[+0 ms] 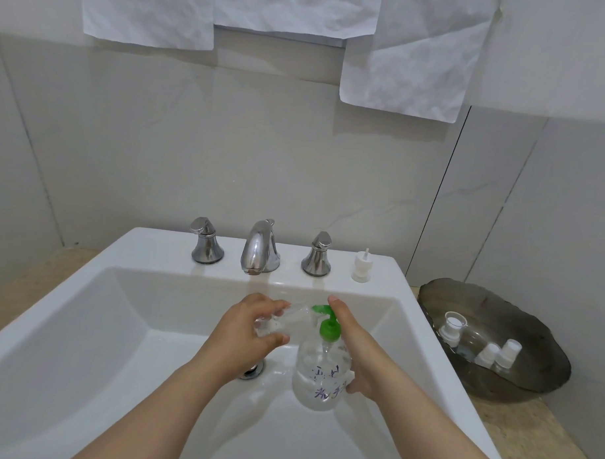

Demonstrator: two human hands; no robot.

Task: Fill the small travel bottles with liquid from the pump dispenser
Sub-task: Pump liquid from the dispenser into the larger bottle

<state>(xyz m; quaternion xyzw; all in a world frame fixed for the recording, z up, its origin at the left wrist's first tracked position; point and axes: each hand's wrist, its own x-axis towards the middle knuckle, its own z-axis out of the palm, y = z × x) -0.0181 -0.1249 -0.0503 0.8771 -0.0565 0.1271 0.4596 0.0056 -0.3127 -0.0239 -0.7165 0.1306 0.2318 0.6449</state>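
Over a white sink, a person's right hand grips a clear pump dispenser. Its fingers curl round the far side of the body and the forefinger reaches up beside the green pump head. Purple handwritten characters run across the dispenser's front, too blurred to read. The left hand holds a small clear travel bottle, fingers and thumb wrapped round it. The bottle is tilted, with one end at the green spout. Both are held above the basin, near the chrome drain.

To the right, on the stone-pattern table, a dark glass tray carries three more clear travel bottles with white caps. On the sink's back ledge stand a chrome faucet between two chrome handles, and a loose white spray cap just right of them. Crumpled white paper sheets hang on the wall above.
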